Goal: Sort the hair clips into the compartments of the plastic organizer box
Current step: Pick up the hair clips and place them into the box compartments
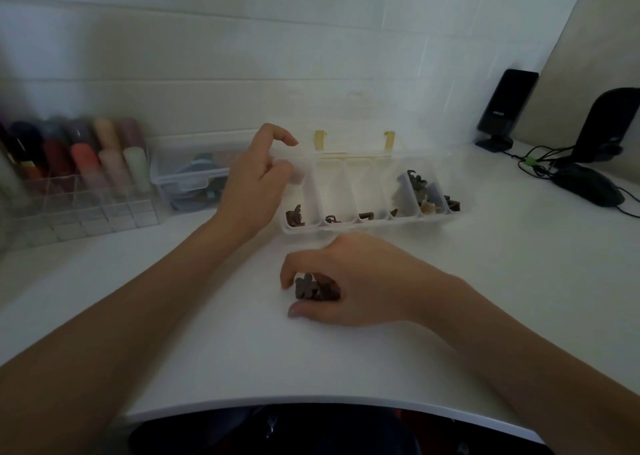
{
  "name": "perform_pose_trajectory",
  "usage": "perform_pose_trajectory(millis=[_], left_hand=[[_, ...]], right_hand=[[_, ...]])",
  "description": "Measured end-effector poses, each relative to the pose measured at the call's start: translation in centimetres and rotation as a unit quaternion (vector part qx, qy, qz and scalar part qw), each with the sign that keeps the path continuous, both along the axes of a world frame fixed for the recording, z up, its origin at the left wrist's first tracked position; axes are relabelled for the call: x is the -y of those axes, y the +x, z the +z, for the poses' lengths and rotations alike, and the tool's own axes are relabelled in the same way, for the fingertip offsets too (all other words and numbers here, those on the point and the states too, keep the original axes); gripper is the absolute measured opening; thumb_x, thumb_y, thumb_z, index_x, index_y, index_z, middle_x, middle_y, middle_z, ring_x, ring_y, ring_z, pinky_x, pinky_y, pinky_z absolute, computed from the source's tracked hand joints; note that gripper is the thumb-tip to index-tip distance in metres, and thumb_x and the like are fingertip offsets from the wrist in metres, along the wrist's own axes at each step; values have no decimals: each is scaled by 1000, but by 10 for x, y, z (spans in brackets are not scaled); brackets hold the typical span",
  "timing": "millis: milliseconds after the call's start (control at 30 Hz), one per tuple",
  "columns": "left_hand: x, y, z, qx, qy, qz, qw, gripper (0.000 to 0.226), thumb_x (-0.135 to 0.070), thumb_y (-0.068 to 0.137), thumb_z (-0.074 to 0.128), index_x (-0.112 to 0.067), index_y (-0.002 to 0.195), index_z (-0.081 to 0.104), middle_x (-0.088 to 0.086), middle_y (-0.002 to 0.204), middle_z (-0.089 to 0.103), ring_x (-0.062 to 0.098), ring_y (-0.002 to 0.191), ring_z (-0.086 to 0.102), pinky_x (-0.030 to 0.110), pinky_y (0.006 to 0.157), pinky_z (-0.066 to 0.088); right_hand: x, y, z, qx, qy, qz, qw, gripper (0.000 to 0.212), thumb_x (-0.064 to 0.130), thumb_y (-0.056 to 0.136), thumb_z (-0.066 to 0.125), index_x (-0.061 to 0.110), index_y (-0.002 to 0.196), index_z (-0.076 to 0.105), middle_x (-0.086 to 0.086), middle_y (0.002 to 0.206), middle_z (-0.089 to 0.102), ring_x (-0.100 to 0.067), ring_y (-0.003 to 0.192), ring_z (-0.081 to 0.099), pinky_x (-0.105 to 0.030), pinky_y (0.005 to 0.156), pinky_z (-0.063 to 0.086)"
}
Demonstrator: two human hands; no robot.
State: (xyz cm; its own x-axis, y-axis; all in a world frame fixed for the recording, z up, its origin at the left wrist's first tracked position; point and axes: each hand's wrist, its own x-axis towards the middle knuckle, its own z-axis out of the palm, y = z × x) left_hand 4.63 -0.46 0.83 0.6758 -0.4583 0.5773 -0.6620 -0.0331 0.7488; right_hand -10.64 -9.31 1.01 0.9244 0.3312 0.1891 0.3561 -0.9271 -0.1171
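Note:
A clear plastic organizer box point(349, 228) with several long compartments stands open in the middle of the white desk. Small brown hair clips lie at the near ends of its compartments, and more are heaped at its right end point(417, 181). My right hand point(349, 281) rests on the desk just in front of the box, its fingers curled around a small pile of dark brown flower-shaped hair clips point(313, 287). My left hand point(258, 181) hovers over the box's left end, fingers loosely bent and apart, with nothing visible in it.
A clear rack of coloured tubes point(79, 170) stands at the far left, with a lidded clear box point(188, 181) beside it. At the right are a black speaker point(505, 108), cables and a black mouse point(588, 184). The desk's curved front edge point(311, 402) is close to me.

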Motion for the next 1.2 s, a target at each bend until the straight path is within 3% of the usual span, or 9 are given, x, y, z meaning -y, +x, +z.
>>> perform_pose_trajectory(millis=[100, 233, 433, 567, 767, 867, 1000, 1133, 1200], left_hand=[[-2, 3, 3, -38, 12, -13, 999, 28, -15, 72, 43, -21, 98, 52, -4, 51, 43, 4, 42, 32, 19, 43, 28], [-3, 6, 10, -101, 28, -34, 994, 25, 3, 83, 45, -11, 102, 52, -10, 48, 50, -4, 39, 43, 10, 40, 32], [-11, 13, 12, -161, 70, -43, 983, 28, 9, 86, 36, -9, 103, 51, -12, 40, 54, 0, 36, 51, 11, 35, 34], [-12, 13, 13, -157, 73, -45, 984, 30, 9, 85, 36, -9, 103, 51, -15, 40, 55, 1, 38, 53, 11, 36, 36], [-9, 10, 13, -126, 45, -36, 990, 29, 11, 84, 38, -8, 100, 52, -17, 40, 54, -3, 41, 53, 8, 40, 35], [-9, 13, 11, -100, 25, -28, 994, 23, 2, 79, 46, -12, 94, 56, -18, 41, 52, -3, 43, 49, 9, 44, 34], [-10, 19, 7, -71, 21, -22, 997, 23, -3, 77, 50, -21, 91, 57, -19, 46, 55, 0, 44, 45, 16, 46, 36], [-9, 21, 7, -57, 16, -10, 998, 29, 0, 80, 50, -27, 87, 57, -14, 43, 50, 5, 42, 36, 18, 42, 32], [-9, 21, 6, -57, 12, -11, 998, 28, -1, 80, 51, -28, 85, 58, -9, 49, 49, 8, 45, 38, 18, 43, 33]], right_hand=[[7, 0, 2, 12, 51, -14, 999, 24, 42, 82, 65, 27, 101, 62, 20, 52, 37, 0, 48, 40, -17, 52, 34], [24, 0, 9, 43, 244, -43, 968, 18, 29, 81, 72, 17, 91, 64, -1, 53, 49, -7, 46, 39, -13, 50, 32], [58, 10, 14, 300, 305, -211, 879, 11, 16, 82, 70, 15, 89, 61, 5, 76, 55, 0, 63, 51, -7, 62, 37], [79, 6, 18, 355, 353, -265, 824, 22, 19, 81, 70, 17, 94, 52, 5, 87, 65, -4, 74, 57, -7, 64, 37], [98, 12, 2, 257, 193, -386, 865, 22, 36, 91, 56, 22, 75, 61, 7, 81, 66, -18, 90, 59, -45, 91, 43], [97, 13, 2, 321, 205, -349, 857, 33, 34, 94, 50, 14, 73, 67, 3, 90, 67, -19, 94, 56, -34, 87, 41], [71, 3, 11, 384, 213, -195, 877, 36, 28, 94, 45, 8, 70, 63, -1, 66, 59, -14, 64, 50, -26, 63, 41], [26, -4, 9, 225, 98, -105, 964, 34, 51, 86, 47, 22, 90, 63, 6, 45, 43, -7, 43, 41, -24, 47, 38], [9, 0, 1, 111, 16, -72, 991, 43, 63, 81, 50, 31, 108, 58, 10, 49, 41, -3, 46, 38, -20, 48, 31]])
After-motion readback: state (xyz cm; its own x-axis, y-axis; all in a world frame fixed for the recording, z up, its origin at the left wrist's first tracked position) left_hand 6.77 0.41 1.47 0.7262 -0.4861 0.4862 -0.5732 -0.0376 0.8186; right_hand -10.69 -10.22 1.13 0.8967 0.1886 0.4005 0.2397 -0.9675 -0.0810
